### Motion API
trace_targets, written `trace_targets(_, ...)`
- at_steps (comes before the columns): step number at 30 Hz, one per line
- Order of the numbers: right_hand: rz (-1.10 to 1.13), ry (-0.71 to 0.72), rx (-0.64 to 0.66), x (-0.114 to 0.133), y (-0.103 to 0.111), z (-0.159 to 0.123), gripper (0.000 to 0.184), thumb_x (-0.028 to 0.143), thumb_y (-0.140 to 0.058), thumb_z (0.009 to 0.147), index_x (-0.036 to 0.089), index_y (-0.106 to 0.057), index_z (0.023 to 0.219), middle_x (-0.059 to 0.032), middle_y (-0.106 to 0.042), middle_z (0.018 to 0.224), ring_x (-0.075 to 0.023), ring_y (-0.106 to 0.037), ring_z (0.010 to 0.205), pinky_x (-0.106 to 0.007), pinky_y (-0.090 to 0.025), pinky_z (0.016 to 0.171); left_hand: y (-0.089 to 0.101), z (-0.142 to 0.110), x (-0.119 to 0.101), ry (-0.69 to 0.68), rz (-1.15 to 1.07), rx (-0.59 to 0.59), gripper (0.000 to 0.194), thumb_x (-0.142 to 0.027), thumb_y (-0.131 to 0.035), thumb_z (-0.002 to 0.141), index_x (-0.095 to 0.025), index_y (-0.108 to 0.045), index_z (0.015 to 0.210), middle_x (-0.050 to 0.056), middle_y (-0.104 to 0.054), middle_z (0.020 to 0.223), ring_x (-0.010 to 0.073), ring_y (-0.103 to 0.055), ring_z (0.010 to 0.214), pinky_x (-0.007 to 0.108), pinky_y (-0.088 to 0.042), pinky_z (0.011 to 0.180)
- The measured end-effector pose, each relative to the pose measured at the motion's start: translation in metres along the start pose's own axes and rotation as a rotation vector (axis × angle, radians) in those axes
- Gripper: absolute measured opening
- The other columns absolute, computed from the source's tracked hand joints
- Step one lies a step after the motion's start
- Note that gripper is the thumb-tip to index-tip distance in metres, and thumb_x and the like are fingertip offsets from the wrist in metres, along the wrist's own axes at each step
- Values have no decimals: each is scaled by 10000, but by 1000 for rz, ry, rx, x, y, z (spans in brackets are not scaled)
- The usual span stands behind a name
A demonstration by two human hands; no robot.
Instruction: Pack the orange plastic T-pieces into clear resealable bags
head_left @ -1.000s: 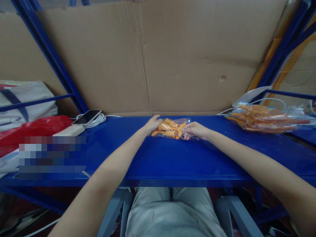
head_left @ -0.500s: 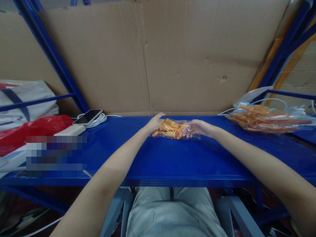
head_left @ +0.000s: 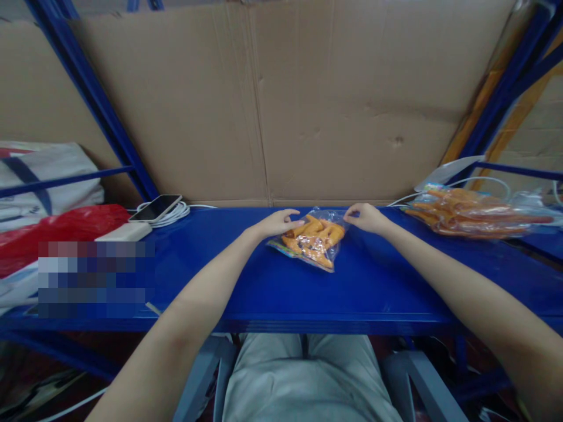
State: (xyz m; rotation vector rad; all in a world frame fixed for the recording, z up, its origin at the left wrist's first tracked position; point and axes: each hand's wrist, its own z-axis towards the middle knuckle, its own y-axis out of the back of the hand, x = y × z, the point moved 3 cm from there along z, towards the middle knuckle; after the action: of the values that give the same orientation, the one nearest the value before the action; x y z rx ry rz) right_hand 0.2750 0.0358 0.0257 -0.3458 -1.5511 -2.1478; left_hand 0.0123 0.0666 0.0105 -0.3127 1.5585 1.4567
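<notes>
A clear plastic bag [head_left: 323, 259] with several orange pieces inside lies tilted on the blue tabletop [head_left: 281, 293]. The exact kind of the orange pieces is hard to make out through the shiny film. At the bag's upper left edge is my left hand [head_left: 278, 224], its fingers apart and the lower ones touching or just over the film. My right hand [head_left: 365, 217] has its fingertips pinched together at the bag's upper right corner.
At the right lies another clear bag of orange pieces [head_left: 475, 214]. A phone [head_left: 156, 208] rests on a coiled white cable [head_left: 178, 212] at the back left, near a red plastic bag [head_left: 88, 228]. Cardboard [head_left: 329, 105] walls off the back.
The bag has turned and now lies spread flatter, with its lower edge nearer to me. My left hand's fingers have come over its upper left; my right hand has shifted up to its corner.
</notes>
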Motion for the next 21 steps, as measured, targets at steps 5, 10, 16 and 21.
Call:
trace_targets(5,-81,-139,-148,-20,-2,5,248,394,-586,783,154,-646,780,-113,-678,854,-231,-619,847,-310,-461,718,-11,1,-9,125,-77,1,363,-407,-443,918,-134,-638,1057,8,-590,455,160,-594,473,247,-438,520)
trace_targets(10,187,-251,30,-16,-16,2,422,512,-531,818,142,-610,630,-92,-660,712,-196,-596,729,-277,-439,635,-19,1,-7,188,-150,-131,441,-262,-564,850,-155,-492,1272,108,-715,992,203,-675,825,233,-437,534)
trace_targets(16,417,-406,7,3,-22,-7,209,266,-583,810,147,-577,639,-78,-670,772,-109,-552,600,-217,-401,534,-28,1,-5,204,-190,-134,511,-244,-573,840,-155,-441,1326,95,-706,1050,221,-624,1035,288,-482,760)
trace_targets(21,597,-428,-28,5,-25,-8,174,64,-569,737,151,-556,587,-21,-630,621,-83,-544,536,-193,-410,522,-29,6,-1,205,-287,-211,435,-210,-571,839,-150,-493,1262,97,-702,1035,210,-643,992,270,-475,719)
